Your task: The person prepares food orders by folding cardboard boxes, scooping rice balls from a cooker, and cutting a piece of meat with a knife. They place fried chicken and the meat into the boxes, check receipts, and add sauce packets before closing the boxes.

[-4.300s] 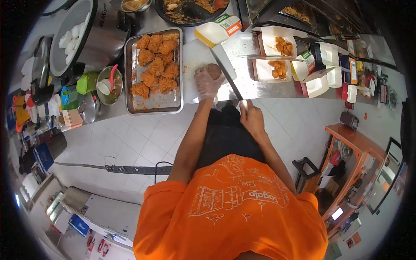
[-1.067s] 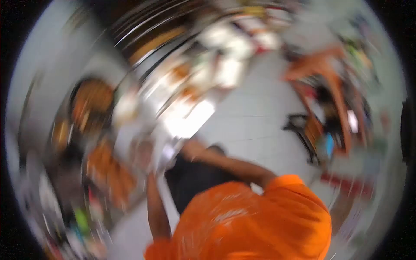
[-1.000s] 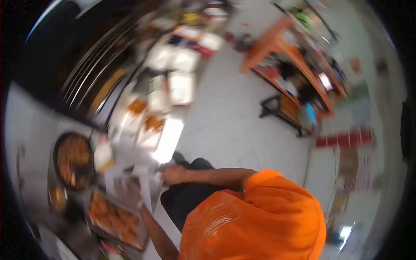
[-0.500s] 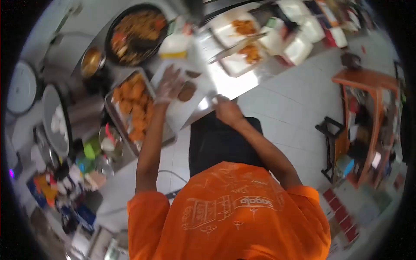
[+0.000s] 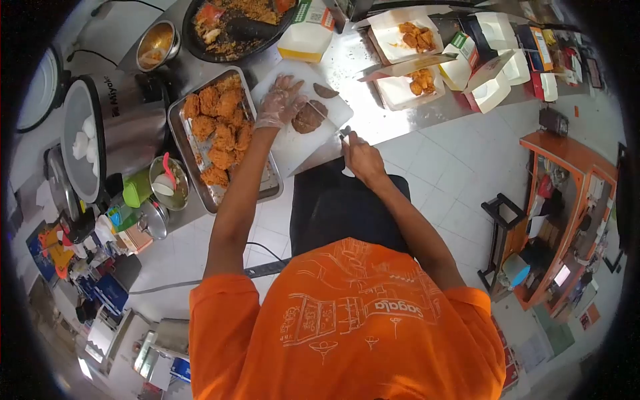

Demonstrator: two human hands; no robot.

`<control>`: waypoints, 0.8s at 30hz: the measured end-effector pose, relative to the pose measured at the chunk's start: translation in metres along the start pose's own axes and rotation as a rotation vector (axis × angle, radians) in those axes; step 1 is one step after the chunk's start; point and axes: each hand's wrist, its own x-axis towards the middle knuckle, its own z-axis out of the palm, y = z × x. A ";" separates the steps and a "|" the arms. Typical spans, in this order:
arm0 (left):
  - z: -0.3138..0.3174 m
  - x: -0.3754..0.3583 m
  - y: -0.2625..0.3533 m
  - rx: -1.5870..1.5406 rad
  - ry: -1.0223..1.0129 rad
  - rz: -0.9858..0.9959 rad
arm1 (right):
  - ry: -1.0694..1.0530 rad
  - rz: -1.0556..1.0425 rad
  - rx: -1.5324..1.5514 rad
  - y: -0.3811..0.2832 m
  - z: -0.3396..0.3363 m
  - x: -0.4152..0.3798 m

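Observation:
My left hand (image 5: 280,103), in a clear glove, rests on the white cutting board (image 5: 293,150) with its fingers apart, beside a round brown patty (image 5: 309,117) and touching or nearly touching its left edge. A cut piece (image 5: 325,91) lies above the patty. At the board's right corner, my right hand (image 5: 363,158) is closed round the handle of a knife (image 5: 327,117), whose thin blade reaches over the patty. Left of the board stands a metal tray (image 5: 179,127) of fried pieces (image 5: 222,139).
Behind the board are a black pan (image 5: 233,59) of food and a closed carton (image 5: 307,33). Open food boxes (image 5: 407,99) stand at the back right. A metal bowl (image 5: 158,47) and a large cooker (image 5: 123,127) are on the left.
The view has shifted, moving the counter up and right in the picture. The knife blade now lies across the patty instead of below and right of it. My left hand has come closer to the patty.

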 end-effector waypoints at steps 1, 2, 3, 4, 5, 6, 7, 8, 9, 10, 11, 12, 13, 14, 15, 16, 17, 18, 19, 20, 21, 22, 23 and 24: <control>-0.002 0.003 0.000 -0.177 0.023 -0.003 | 0.033 -0.015 -0.025 0.001 0.001 0.002; -0.013 -0.001 0.019 0.140 -0.007 0.028 | 0.037 -0.014 -0.024 -0.002 -0.004 -0.001; -0.025 -0.003 0.038 0.462 -0.032 0.065 | 0.010 0.006 -0.019 -0.003 -0.011 0.001; -0.030 -0.006 0.042 0.468 -0.032 0.075 | -0.017 0.030 -0.010 -0.005 -0.018 0.000; -0.036 -0.009 0.045 0.326 0.070 0.115 | -0.009 0.030 -0.006 -0.007 -0.023 -0.005; -0.041 -0.009 0.048 0.183 0.179 0.152 | 0.042 -0.015 -0.009 -0.006 -0.031 -0.008; -0.046 -0.019 0.058 0.188 0.179 0.153 | 0.065 -0.032 -0.007 -0.004 -0.038 -0.011; -0.048 -0.031 0.071 0.044 0.300 -0.028 | 0.088 -0.049 -0.005 -0.001 -0.045 -0.014; -0.049 -0.039 0.081 -0.102 0.419 -0.212 | 0.051 0.011 -0.002 0.002 -0.053 -0.017; -0.045 -0.046 0.081 -0.098 0.412 -0.217 | 0.010 0.073 0.004 0.006 -0.056 -0.022; -0.039 -0.050 0.076 0.127 0.204 -0.024 | 0.049 0.053 0.042 0.015 -0.055 -0.025; -0.032 -0.053 0.071 0.347 -0.007 0.167 | 0.049 0.052 0.045 0.022 -0.052 -0.029; -0.027 -0.051 0.074 0.564 -0.005 0.334 | 0.052 0.075 0.033 0.024 -0.053 -0.032; -0.029 -0.047 0.074 0.565 -0.002 0.334 | 0.056 0.098 0.020 0.026 -0.053 -0.034; -0.029 -0.047 0.073 0.533 -0.045 0.323 | 0.017 0.140 0.027 0.029 -0.053 -0.038; -0.029 -0.051 0.075 0.498 -0.090 0.307 | 0.008 0.143 0.026 0.029 -0.051 -0.045; -0.026 -0.063 0.079 0.494 -0.093 0.299 | -0.029 0.152 0.024 0.029 -0.050 -0.051; -0.023 -0.078 0.086 0.292 0.026 0.002 | -0.055 0.155 0.019 0.030 -0.051 -0.051; -0.020 -0.086 0.090 0.084 0.142 -0.294 | -0.057 0.149 0.019 0.026 -0.052 -0.052; -0.006 -0.090 0.083 0.086 0.144 -0.297 | -0.091 0.147 0.059 0.019 -0.053 -0.053; 0.018 -0.098 0.069 0.008 0.196 -0.335 | -0.127 0.145 0.099 0.013 -0.052 -0.053; 0.035 -0.100 0.065 -0.072 0.248 -0.369 | -0.127 0.142 0.099 0.010 -0.049 -0.052; 0.027 -0.095 0.098 0.020 0.266 -0.477 | -0.138 0.130 0.071 0.008 -0.047 -0.049; 0.035 -0.095 0.089 0.015 0.267 -0.479 | -0.154 0.120 0.042 0.008 -0.045 -0.049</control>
